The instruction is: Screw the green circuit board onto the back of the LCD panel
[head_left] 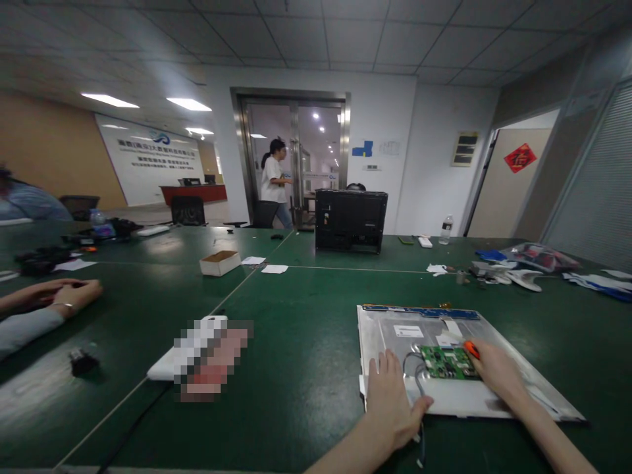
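One flat screen panel [382, 326] is laid back side up at the near right of the green table [296, 336], with a green circuit board [447, 363] on its back. By the left hand [392, 398], spread wide with the thumb held out, the panel's near left corner is covered; nothing is seen gripped in it. In the right hand [496, 374], fingers closed, an orange object [471, 349], probably a tool handle, is held at the board's right end; its tip cannot be made out.

For good work here, the panel should be steadied with light, even pressure, as the face beneath may be fragile. Force is best kept small and directed away from the white strip [451, 327] behind the board. The grey wires [419, 380] beside the left thumb should be left slack, so that no plug is tugged.

Farther along the table, a small cardboard box [220, 264], a black casing [351, 220] and a water bottle [446, 230] are seen. At the left edge, another person's pale sleeve [29, 330] is rested on it. Beyond, a walking person [273, 176] is framed by a glass doorway [320, 148].
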Available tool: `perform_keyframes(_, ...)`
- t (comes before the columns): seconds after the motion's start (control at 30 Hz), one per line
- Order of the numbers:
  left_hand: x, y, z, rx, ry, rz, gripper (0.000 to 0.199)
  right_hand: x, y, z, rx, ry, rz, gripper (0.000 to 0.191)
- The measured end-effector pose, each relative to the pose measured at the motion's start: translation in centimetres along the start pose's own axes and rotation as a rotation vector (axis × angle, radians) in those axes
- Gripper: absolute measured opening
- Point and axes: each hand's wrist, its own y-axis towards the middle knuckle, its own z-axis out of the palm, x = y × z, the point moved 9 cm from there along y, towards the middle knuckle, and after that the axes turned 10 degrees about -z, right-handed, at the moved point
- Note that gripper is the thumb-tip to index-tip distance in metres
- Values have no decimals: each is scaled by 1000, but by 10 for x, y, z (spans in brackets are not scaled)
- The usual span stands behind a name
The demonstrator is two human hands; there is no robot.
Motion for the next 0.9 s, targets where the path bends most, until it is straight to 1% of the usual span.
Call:
perform_keyframes(0.13, -17, 9, 9, 34, -23, 11, 94, -28, 5, 1, 1, -44, 80, 30)
perform_keyframes(0.23, -29, 17, 12, 31, -15, 17, 94, -43, 7, -6, -36, -24, 98, 31)
perform_keyframes(0.33, -40, 25, 17, 35, -8, 13, 96, -58, 1, -13, -56, 44, 105, 33)
perform_keyframes(0.43, -49, 34, 22, 26, -3, 21, 95, -72, -12, -8, -13, 162, 125, 36)
perform_keyframes(0.5, -55, 39, 24, 10, 2, 36, 92, -77, -21, -4, -18, 191, 119, 33)
perform_keyframes(0.63, -62, 43, 24, -7, 0, 58, 89, -83, -34, 0, -88, 170, 103, 29)
perform_keyframes(0.7, -62, 43, 24, 11, -10, 50, 90, -85, -36, 4, -74, 159, 89, 28)
perform_keyframes(0.8, -60, 43, 24, 42, -25, 37, 93, -89, -36, 10, -21, 169, 67, 27)
perform_keyframes(0.9, -60, 42, 23, 44, -52, 38, 92, -94, -33, 10, 10, 159, 24, 23)
